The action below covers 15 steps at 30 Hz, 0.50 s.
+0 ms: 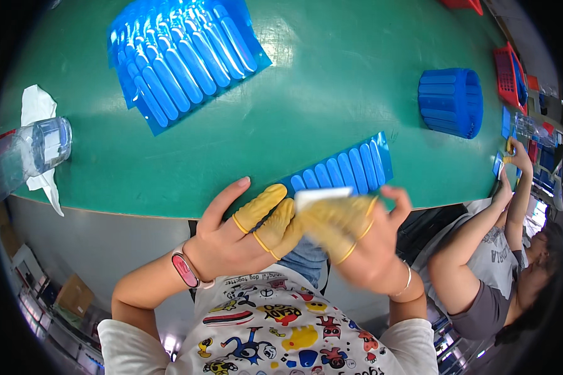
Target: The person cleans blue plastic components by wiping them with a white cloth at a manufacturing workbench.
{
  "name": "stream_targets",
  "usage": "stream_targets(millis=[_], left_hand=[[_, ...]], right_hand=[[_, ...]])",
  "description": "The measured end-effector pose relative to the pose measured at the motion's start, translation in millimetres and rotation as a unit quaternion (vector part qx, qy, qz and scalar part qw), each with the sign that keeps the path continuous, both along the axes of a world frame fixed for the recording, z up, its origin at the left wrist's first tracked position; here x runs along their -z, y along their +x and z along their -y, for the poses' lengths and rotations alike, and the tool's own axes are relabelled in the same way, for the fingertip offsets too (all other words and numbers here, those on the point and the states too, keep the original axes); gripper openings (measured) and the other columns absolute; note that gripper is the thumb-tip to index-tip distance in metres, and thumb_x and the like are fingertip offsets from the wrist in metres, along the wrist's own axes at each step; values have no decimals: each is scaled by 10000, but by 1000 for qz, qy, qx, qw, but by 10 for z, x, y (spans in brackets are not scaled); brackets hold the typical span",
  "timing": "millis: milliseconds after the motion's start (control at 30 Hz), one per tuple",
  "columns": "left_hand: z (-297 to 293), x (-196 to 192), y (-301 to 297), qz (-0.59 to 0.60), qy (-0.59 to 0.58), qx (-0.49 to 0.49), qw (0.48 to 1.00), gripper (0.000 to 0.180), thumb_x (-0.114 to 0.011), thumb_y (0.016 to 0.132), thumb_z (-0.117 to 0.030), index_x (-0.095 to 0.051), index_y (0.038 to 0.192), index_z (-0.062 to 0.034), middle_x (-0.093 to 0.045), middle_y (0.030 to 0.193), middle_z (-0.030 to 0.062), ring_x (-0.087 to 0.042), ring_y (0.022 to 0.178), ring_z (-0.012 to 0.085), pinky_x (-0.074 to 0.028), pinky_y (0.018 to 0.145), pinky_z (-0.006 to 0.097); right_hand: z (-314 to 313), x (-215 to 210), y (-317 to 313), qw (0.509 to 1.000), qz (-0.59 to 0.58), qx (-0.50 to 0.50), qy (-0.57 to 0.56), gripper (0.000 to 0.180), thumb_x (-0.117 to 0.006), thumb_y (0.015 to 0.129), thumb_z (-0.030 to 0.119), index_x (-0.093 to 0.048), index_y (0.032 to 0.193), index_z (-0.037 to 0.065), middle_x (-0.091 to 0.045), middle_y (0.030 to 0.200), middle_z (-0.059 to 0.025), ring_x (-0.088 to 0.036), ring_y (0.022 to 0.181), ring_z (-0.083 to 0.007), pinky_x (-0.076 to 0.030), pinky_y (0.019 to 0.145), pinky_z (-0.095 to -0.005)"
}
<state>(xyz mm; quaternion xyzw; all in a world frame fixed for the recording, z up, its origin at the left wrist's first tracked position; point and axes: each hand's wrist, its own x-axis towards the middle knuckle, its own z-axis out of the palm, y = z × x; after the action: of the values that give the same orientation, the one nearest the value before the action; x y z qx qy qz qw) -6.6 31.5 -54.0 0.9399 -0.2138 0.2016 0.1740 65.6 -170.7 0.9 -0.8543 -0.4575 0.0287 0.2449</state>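
A blue sheet with a row of long rounded raised strips lies slanted at the near edge of the table. My left hand pinches its left end between fingers in yellow finger cots, while a bare finger stretches out beside them. My right hand, also in yellow finger cots, is smeared by motion over the sheet's near side. At its fingertips is a small white flat piece, closed in the fingers; whether it is cloth or card I cannot make out. The right hand partly hides the sheet.
Several shiny blue sheets of the same kind lie stacked at the far left of the green table. At far right stands a curled blue ring of strips. A clear plastic bottle lies on white tissue. A co-worker works at right, near a red basket.
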Motion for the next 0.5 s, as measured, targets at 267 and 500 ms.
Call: stream_targets(millis=[267,500], left_hand=[[26,12,-35,12,10,4,1000,299,-714,766,-199,-703,1057,-268,-591,1034,-24,-608,1022,193,-466,965,478],[-56,53,-81,-8,-41,4,999,249,-722,776,-224,-691,1023,-238,-635,1072,-14,-650,1016,217,-471,978,491]], right_hand=[[23,20,-66,998,15,48,38,329,-711,679,0,-713,998,78,-660,1022,-95,-587,920,-246,-329,956,-459],[159,57,127,993,102,58,18,366,-715,634,69,-735,998,101,-660,1040,-25,-583,872,-194,-275,847,-437]])
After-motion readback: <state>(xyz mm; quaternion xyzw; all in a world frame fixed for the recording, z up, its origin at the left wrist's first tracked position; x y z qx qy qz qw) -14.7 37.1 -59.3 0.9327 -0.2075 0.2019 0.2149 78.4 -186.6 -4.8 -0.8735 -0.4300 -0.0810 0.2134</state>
